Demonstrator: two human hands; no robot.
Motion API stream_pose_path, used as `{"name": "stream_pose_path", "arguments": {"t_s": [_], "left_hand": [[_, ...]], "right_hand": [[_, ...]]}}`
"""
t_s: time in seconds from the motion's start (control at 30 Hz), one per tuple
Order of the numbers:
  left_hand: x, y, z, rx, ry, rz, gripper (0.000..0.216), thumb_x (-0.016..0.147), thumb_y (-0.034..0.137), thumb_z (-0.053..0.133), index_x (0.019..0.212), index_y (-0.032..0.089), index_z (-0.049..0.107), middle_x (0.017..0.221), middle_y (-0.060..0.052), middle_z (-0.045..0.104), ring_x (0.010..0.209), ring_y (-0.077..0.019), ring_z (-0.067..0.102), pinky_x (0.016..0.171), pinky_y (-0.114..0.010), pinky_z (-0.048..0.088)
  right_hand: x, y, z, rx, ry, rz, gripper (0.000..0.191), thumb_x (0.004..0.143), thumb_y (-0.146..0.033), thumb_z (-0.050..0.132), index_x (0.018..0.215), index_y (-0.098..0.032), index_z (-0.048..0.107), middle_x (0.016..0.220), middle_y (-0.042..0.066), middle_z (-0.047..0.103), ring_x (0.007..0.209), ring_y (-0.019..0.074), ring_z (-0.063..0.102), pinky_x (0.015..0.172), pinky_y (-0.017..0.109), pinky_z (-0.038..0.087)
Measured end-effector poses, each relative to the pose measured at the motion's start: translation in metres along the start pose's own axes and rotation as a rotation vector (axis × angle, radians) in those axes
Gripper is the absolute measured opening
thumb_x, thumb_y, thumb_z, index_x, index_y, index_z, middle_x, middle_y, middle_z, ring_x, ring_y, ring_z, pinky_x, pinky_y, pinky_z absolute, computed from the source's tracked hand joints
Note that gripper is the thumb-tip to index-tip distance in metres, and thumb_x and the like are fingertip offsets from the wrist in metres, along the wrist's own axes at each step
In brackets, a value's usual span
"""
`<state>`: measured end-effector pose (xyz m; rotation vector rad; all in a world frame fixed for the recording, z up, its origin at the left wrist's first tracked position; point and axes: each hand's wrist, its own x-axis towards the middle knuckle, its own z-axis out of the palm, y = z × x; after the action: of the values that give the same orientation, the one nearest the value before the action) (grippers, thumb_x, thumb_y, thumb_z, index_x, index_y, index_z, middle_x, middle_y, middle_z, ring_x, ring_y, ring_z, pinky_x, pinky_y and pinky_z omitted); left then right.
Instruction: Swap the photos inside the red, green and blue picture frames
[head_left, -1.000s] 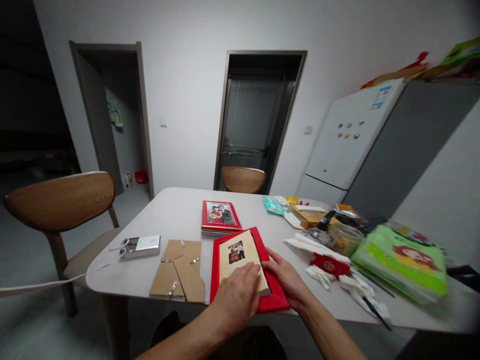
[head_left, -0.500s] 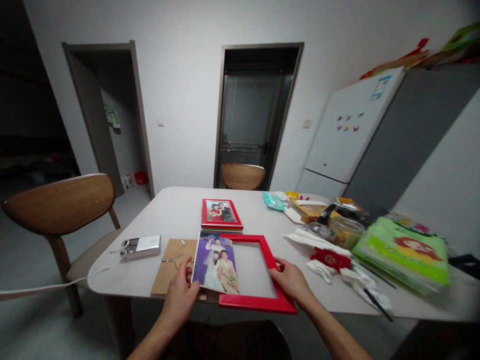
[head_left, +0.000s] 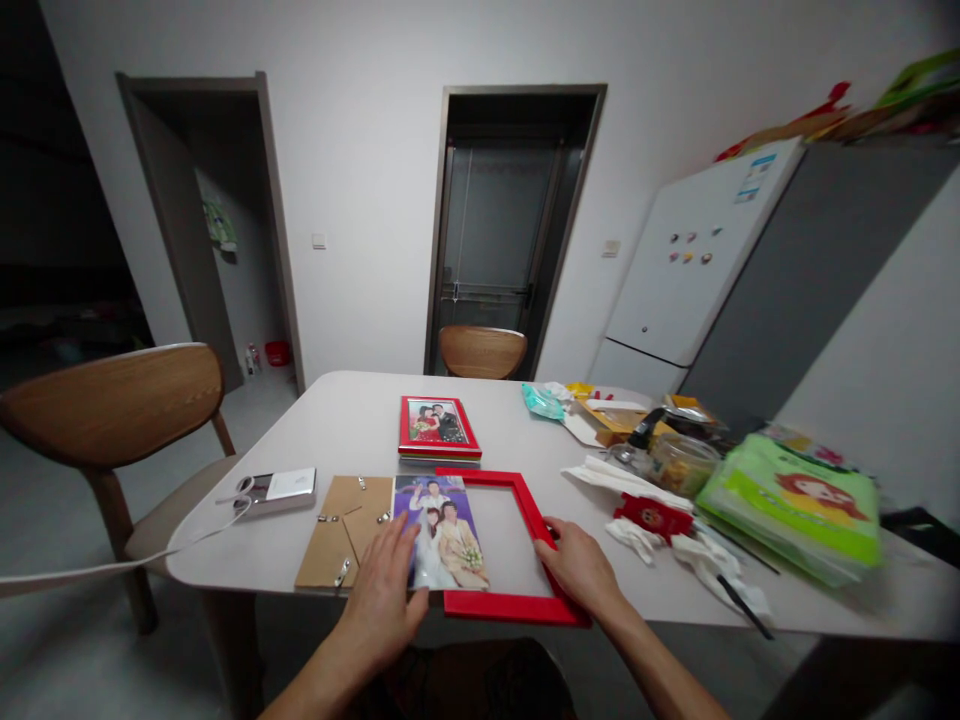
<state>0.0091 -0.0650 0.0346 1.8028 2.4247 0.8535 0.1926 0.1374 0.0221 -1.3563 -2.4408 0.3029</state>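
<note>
Head view: left fingers (head_left: 388, 548) spread on a glossy photo (head_left: 448, 535), right fingers (head_left: 562, 527) grip a rectangular red frame (head_left: 510, 606).

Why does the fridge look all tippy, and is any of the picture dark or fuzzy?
Head view: the fridge leans, probably because a wide lens stretches things near the edges; head view, far left: the room sinks into darkness; head view, right side: the green pack looks a bit soft, while the red frame nearer the middle looks clearer.

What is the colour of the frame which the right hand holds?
The frame is red; it shows best in the head view.
</note>
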Motion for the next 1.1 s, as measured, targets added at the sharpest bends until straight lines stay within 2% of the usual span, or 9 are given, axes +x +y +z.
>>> {"name": "stream_pose_path", "arguments": {"t_s": [0.2, 0.3, 0.43, 0.57, 0.67, 0.8, 0.9, 1.0, 1.1], "left_hand": [[0.009, 0.014, 0.011, 0.070, -0.186, 0.036, 0.065, 0.058, 0.011, 0.045, 0.122, 0.014, 0.036, 0.134, -0.011, 0.027, 0.123, -0.0248, 0.022, 0.100, -0.042, 0.019], [0.010, 0.017, 0.016, 0.102, -0.212, 0.030, 0.065, 0.057, 0.010, 0.043, 0.122, 0.014, 0.037, 0.134, -0.011, 0.028, 0.123, -0.0254, 0.022, 0.100, -0.042, 0.019], [0.010, 0.019, 0.021, 0.117, -0.209, 0.068, 0.066, 0.057, 0.007, 0.042, 0.122, 0.013, 0.036, 0.133, -0.012, 0.031, 0.123, -0.0254, 0.024, 0.099, -0.042, 0.022], [0.014, 0.011, 0.026, 0.131, -0.086, 0.097, 0.064, 0.057, 0.002, 0.039, 0.121, 0.009, 0.037, 0.130, -0.016, 0.033, 0.121, -0.0251, 0.028, 0.097, -0.044, 0.027], [0.021, 0.002, 0.026, 0.056, 0.078, 0.156, 0.058, 0.062, -0.001, 0.032, 0.119, 0.008, 0.040, 0.127, -0.016, 0.038, 0.119, -0.0215, 0.032, 0.095, -0.042, 0.031], [0.024, -0.001, 0.013, -0.183, 0.277, 0.228, 0.051, 0.068, 0.002, 0.030, 0.117, 0.013, 0.043, 0.121, -0.011, 0.047, 0.114, -0.0168, 0.040, 0.095, -0.036, 0.033], [0.023, 0.012, 0.001, -0.429, 0.373, 0.108, 0.041, 0.073, 0.009, 0.035, 0.111, 0.017, 0.049, 0.114, -0.008, 0.053, 0.108, -0.0181, 0.046, 0.094, -0.036, 0.035], [0.023, 0.035, -0.001, -0.808, 0.406, -0.172, 0.032, 0.076, 0.025, 0.042, 0.104, 0.013, 0.053, 0.099, -0.009, 0.061, 0.096, -0.0225, 0.055, 0.085, -0.037, 0.042], [0.026, 0.058, 0.003, -1.203, 0.338, -0.362, 0.038, 0.072, 0.032, 0.049, 0.104, 0.010, 0.051, 0.092, -0.009, 0.063, 0.086, -0.0231, 0.059, 0.076, -0.034, 0.047]], "right_hand": [[-0.005, -0.023, 0.006, 0.061, 0.134, -0.136, 0.037, 0.069, -0.022, 0.043, 0.101, -0.009, 0.057, 0.104, 0.014, 0.056, 0.097, 0.0215, 0.049, 0.086, 0.028, 0.033], [-0.007, -0.047, 0.014, 0.274, 0.013, -0.164, 0.040, 0.071, -0.025, 0.042, 0.105, -0.009, 0.055, 0.096, 0.011, 0.060, 0.083, 0.0176, 0.055, 0.077, 0.025, 0.039], [-0.004, -0.075, 0.032, 0.547, -0.114, -0.088, 0.046, 0.064, -0.020, 0.046, 0.108, -0.008, 0.052, 0.069, 0.005, 0.062, 0.060, 0.0129, 0.055, 0.059, 0.022, 0.040], [-0.001, -0.097, 0.034, 0.960, -0.115, 0.015, 0.054, 0.062, -0.020, 0.049, 0.114, -0.006, 0.045, 0.052, -0.004, 0.051, 0.045, 0.0092, 0.045, 0.045, 0.020, 0.035], [-0.006, -0.114, 0.016, 1.280, -0.119, -0.007, 0.059, 0.063, -0.026, 0.054, 0.118, -0.009, 0.039, 0.055, -0.006, 0.050, 0.048, 0.0077, 0.045, 0.047, 0.020, 0.037], [-0.013, -0.129, -0.010, 1.547, -0.137, 0.013, 0.054, 0.065, -0.036, 0.057, 0.112, -0.012, 0.044, 0.064, -0.003, 0.053, 0.052, 0.0074, 0.048, 0.049, 0.020, 0.039], [-0.018, -0.126, -0.008, 1.574, -0.211, 0.133, 0.044, 0.063, -0.036, 0.060, 0.098, -0.012, 0.051, 0.065, 0.000, 0.056, 0.049, 0.0076, 0.050, 0.044, 0.020, 0.039], [-0.023, -0.118, 0.004, 1.609, -0.355, 0.292, 0.030, 0.064, -0.035, 0.058, 0.083, -0.013, 0.053, 0.062, 0.002, 0.058, 0.048, 0.0096, 0.053, 0.045, 0.021, 0.042], [-0.025, -0.110, 0.009, 1.798, -0.287, 0.340, 0.020, 0.069, -0.028, 0.051, 0.083, -0.014, 0.051, 0.068, 0.004, 0.061, 0.057, 0.0128, 0.057, 0.052, 0.024, 0.045]]}}
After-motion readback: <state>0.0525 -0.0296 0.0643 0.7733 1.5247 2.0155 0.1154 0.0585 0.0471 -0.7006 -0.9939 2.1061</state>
